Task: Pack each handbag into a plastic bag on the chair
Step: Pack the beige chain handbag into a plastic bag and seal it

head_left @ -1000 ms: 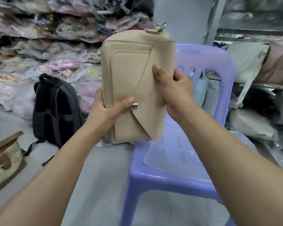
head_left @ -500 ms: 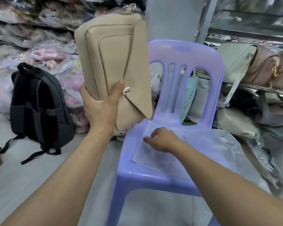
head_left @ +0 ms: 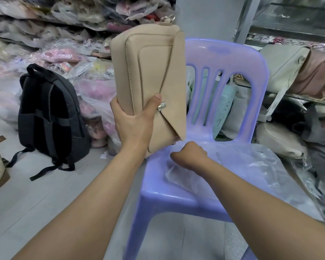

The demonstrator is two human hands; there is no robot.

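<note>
Left hand [head_left: 131,124] grips beige, silver-clasped flap handbag [head_left: 150,72] — right hand [head_left: 190,154] pinches plastic bag [head_left: 242,166].

The handbag [head_left: 148,81] you hold looks like smooth tan leather, soft and not shiny, with neat stitched lines. Its little clasp [head_left: 162,106] is shiny metal, and so is the ring [head_left: 168,18] on top. The chair [head_left: 227,59] is hard purple plastic, smooth and a bit glossy. The plastic bag [head_left: 251,166] on its seat is thin, clear and crinkly, and it shines. The backpack [head_left: 51,113] is dull black cloth. The floor [head_left: 45,203] looks smooth and grey.
</note>
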